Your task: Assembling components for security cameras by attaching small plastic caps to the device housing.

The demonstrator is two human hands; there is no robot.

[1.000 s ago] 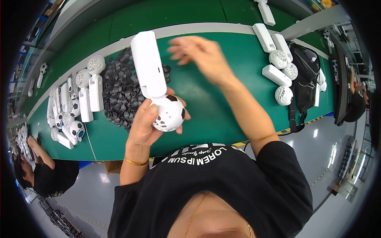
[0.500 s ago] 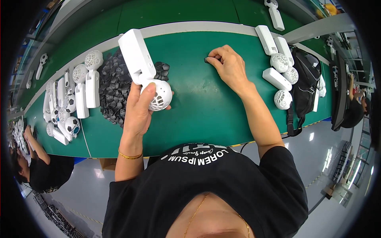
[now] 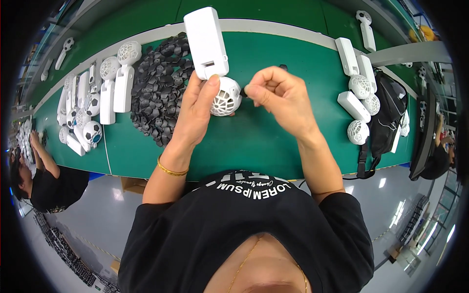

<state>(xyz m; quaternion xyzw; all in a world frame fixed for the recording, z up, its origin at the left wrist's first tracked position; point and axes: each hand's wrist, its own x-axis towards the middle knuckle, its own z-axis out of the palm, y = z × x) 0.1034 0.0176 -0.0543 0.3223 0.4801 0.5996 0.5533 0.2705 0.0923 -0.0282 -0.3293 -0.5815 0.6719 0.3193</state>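
Note:
In my left hand (image 3: 198, 105) is a white device with a long rectangular handle and a round openwork ball head (image 3: 228, 100). My thumb lies near the joint between the two, and the handle points away from me. My right hand (image 3: 283, 100) pinches a small black plastic piece (image 3: 243, 93) between thumb and fingertips, right beside the ball's right side; whether they touch I cannot tell. Left of the device spreads a heap of similar black plastic pieces (image 3: 159, 90). One more dark piece (image 3: 283, 67) shows just beyond my right hand.
More white ball-headed devices (image 3: 123, 90) stand in a cluster at the left of the green table (image 3: 254, 151), some with black patches on their balls. Others (image 3: 352, 105) lie at the right, next to a black bag (image 3: 388, 117). A co-worker (image 3: 49, 180) works at the far left.
My right hand has come left and nearer with the black piece, up to the ball. The white device has shifted right and away from me, its handle now more upright in the picture.

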